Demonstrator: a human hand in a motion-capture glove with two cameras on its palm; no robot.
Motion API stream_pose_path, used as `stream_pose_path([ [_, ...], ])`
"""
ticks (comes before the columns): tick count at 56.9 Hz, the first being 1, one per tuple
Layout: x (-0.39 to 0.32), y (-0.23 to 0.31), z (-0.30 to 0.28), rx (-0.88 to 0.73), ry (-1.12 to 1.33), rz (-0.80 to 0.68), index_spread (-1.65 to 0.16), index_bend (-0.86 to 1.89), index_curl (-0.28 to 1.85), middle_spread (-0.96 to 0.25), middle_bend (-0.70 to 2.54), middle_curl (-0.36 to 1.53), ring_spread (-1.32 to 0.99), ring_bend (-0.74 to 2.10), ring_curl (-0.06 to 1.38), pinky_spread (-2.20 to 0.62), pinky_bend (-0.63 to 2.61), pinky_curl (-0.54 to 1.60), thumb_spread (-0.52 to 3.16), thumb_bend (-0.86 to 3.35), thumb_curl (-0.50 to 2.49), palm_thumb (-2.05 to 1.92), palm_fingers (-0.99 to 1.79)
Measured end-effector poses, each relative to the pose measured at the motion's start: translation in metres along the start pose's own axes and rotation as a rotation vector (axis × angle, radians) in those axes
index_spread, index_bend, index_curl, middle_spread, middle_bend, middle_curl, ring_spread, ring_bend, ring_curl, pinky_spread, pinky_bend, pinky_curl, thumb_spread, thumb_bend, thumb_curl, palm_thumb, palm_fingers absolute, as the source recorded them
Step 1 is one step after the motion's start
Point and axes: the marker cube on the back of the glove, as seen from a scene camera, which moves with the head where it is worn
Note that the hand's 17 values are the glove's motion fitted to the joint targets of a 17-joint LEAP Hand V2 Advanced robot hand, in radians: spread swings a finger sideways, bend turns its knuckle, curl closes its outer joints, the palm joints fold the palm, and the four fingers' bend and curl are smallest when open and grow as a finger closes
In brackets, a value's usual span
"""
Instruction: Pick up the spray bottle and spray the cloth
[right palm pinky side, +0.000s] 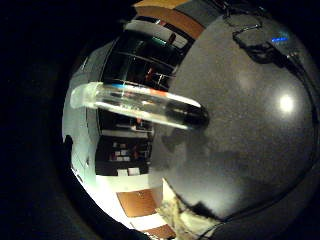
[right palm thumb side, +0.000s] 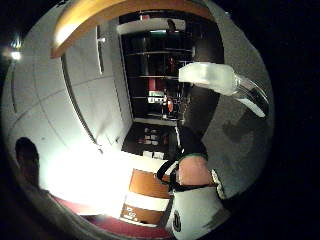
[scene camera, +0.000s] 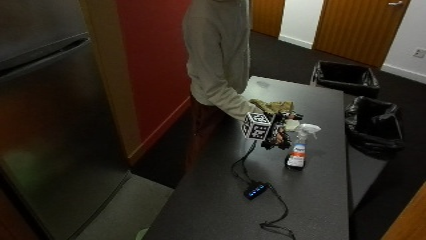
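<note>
A clear spray bottle (scene camera: 297, 148) with a white trigger head and an orange label stands upright on the dark table (scene camera: 313, 200). My gloved right hand (scene camera: 279, 136) hovers just to its left, close to the head, and holds nothing. In the little finger side palm view the bottle (right palm pinky side: 142, 104) stands free on the table top with no fingers round it. In the thumb side palm view only its white head (right palm thumb side: 210, 78) shows. A crumpled beige cloth (scene camera: 273, 106) lies on the table behind the hand, also visible as the cloth (right palm pinky side: 182, 218) near the table's edge.
A small hub with blue lights (scene camera: 256, 190) and its cable lie on the table nearer the camera; the hub (right palm pinky side: 279, 39) also shows in the palm view. Two black-lined bins (scene camera: 346, 77) stand beyond the table's right side. A steel fridge (scene camera: 46, 125) stands at the left.
</note>
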Motion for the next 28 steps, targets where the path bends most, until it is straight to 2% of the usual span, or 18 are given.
stream_pose_path([
  [28,0.014,-0.04,0.046,0.024,-0.015,0.107,-0.24,0.14,0.2,-0.06,0.31,0.4,-0.01,0.46,0.33,0.12,0.39,0.36,0.89,-0.03,0.47,0.77,0.23],
])
